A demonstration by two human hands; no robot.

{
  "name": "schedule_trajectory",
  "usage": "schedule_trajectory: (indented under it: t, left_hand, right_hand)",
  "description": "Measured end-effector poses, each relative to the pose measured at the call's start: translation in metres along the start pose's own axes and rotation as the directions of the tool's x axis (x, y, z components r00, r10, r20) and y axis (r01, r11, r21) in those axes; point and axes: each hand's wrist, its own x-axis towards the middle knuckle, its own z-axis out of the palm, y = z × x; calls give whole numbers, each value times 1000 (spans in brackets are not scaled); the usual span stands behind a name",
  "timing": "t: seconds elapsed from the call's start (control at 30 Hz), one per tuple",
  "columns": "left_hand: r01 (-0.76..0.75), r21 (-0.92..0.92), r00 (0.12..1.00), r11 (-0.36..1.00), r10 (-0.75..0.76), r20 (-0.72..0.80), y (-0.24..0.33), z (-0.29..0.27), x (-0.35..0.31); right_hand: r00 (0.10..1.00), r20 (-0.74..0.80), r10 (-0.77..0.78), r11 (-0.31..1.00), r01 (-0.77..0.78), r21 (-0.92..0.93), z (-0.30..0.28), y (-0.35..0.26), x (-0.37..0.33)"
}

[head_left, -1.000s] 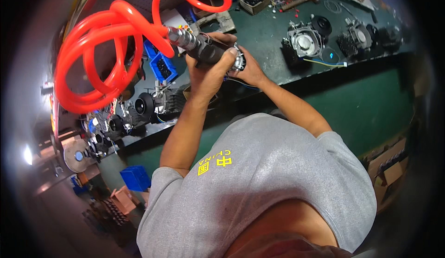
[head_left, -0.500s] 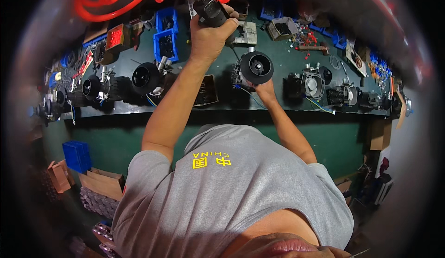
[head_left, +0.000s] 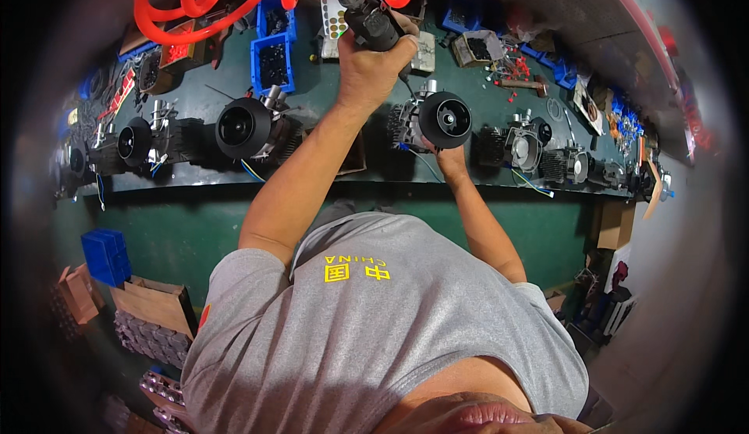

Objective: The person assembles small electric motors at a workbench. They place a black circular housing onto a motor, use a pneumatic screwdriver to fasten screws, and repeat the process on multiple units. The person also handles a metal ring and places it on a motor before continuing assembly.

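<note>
My left hand [head_left: 367,75] is wrapped round a black air screwdriver [head_left: 373,27], raised over the bench. Its thin shaft slants down from under the hand to the finned metal body [head_left: 403,126] of a blower unit; whether the tip touches is hard to make out. A round black fan wheel [head_left: 445,120] with a pale hub is on the right side of that unit. Below the wheel, my right hand [head_left: 451,162] grips the unit from the near side, its fingers partly hidden.
Similar blower units [head_left: 243,128] stand in a row along the bench's front edge. Coiled red air hose [head_left: 160,28] hangs overhead. Blue bins [head_left: 271,63] of small black parts stand farther back. A hammer [head_left: 524,85] lies at the right, near a box of dark parts [head_left: 477,48].
My left hand and the screwdriver have shifted right and slightly lower. The unit in my right hand has moved a little right, its fan wheel turned slightly. The whole view has shifted somewhat.
</note>
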Motion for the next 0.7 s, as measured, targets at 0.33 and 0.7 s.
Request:
schedule_trajectory:
  t: [0.33, 0.7]
  left_hand:
    - [43, 47, 988, 998, -49, 144, -4, 7, 3]
    - [160, 14, 755, 987, -132, 642, -20, 56, 6]
  right_hand:
    - [998, -38, -56, 997, 54, -61, 2, -7, -2]
    - [997, -24, -76, 996, 76, 34, 3, 3, 2]
